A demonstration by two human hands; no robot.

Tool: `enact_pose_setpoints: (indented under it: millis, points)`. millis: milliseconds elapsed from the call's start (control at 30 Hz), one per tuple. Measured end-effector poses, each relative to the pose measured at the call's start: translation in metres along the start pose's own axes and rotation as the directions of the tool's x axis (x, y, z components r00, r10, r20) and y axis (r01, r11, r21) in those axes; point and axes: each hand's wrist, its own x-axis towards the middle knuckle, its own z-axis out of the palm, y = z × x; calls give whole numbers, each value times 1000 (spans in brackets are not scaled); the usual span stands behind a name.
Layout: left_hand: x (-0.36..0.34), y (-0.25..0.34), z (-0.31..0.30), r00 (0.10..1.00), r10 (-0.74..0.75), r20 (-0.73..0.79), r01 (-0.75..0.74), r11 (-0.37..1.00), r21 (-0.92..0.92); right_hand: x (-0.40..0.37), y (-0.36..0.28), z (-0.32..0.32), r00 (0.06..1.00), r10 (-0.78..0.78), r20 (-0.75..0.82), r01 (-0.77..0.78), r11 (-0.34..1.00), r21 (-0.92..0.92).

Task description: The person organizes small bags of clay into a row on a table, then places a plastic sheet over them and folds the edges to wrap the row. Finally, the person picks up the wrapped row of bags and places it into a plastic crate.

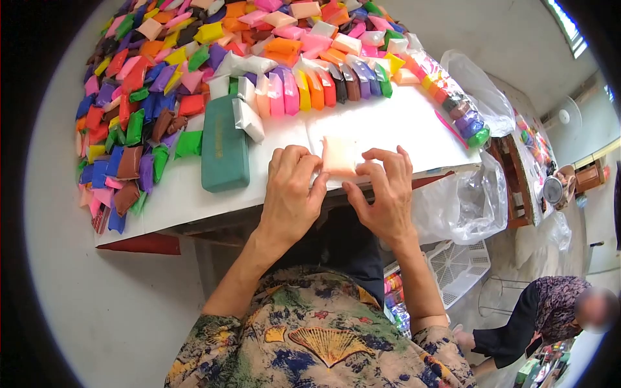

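A pale peach packet [339, 155], soft-looking and square in clear wrapping, is held at the table's front edge between my two hands. My left hand [294, 184] has its fingers curled against the packet's left side, thumb and forefinger close together. At its lower right corner, my right hand [386, 187] has bent fingers touching the edge, with the thumb lower down. Left of my left hand lies a green box [224, 145], with a white packet [248, 121] leaning on its right side. Behind the peach packet, a row of coloured packets [315, 89] stands on edge.
A large heap of coloured packets [145, 84] covers the table's left and back. On the right are a filled long bag [453, 103], a pink stick [451, 129] and clear plastic bags [462, 200]. A white crate [458, 268] and another person [540, 317] are at lower right.
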Motion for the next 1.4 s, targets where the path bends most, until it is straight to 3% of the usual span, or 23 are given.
enact_pose_setpoints:
  millis: [167, 267, 633, 733, 767, 800, 867, 900, 933, 1000, 1100, 1200, 1233, 1267, 1333, 1400]
  points:
    - [1, 0, 2, 997, 75, 7, -75, 996, 51, 8, 0, 7, 997, -44, -62, 42, 999, -19]
    - [0, -6, 4, 978, 205, 24, -206, 964, 165, 8, 0, 11, 996, -51, -77, 50, 999, -17]
    - [0, 3, 17, 980, 166, -110, -156, 984, 90, 4, -5, 14, 994, -6, -106, 0, 998, -59]
    - [-4, 2, 16, 967, 176, -186, -172, 984, 39, 4, -12, 2, 992, 86, -90, -76, 991, 106]
    - [-5, 3, 13, 962, 171, -213, -170, 985, 24, 7, -12, 0, 984, 87, -157, -59, 983, 176]
    - [-8, 4, 11, 957, 166, -239, -169, 986, 8, 7, -19, -5, 956, 278, -90, -243, 928, 282]
    - [-14, 7, 7, 946, 197, -259, -193, 980, 42, 11, -33, -12, 803, 589, 87, -562, 701, 438]
    - [-13, 7, 4, 932, 225, -283, -214, 974, 70, 12, -32, -6, 805, 586, 91, -528, 639, 560]
    - [-12, 7, 1, 931, 241, -275, -231, 971, 68, 17, -34, -5, 748, 616, 249, -580, 422, 697]
    - [-14, 5, -5, 926, 276, -257, -265, 961, 80, 31, -38, -7, 666, 575, 475, -662, 163, 732]
    - [-12, 4, -26, 946, 236, -224, -188, 959, 213, 43, -41, 5, 751, 535, 388, -561, 207, 801]
    - [-12, -4, -45, 942, 156, -297, -84, 967, 241, 59, -59, 31, 878, 479, 10, -362, 649, 670]
    - [-12, -8, -53, 937, 134, -323, -54, 968, 245, 65, -61, 40, 934, 346, -84, -268, 839, 474]
    - [-12, -10, -60, 932, 109, -346, -22, 969, 246, 70, -66, 52, 947, 289, -143, -215, 897, 387]
    - [-11, -16, -69, 924, 30, -380, 63, 971, 230, 79, -64, 77, 972, 183, -151, -139, 955, 261]
    - [-12, -25, -74, 917, -26, -397, 124, 966, 225, 80, -65, 92, 982, 179, -65, -166, 970, 179]
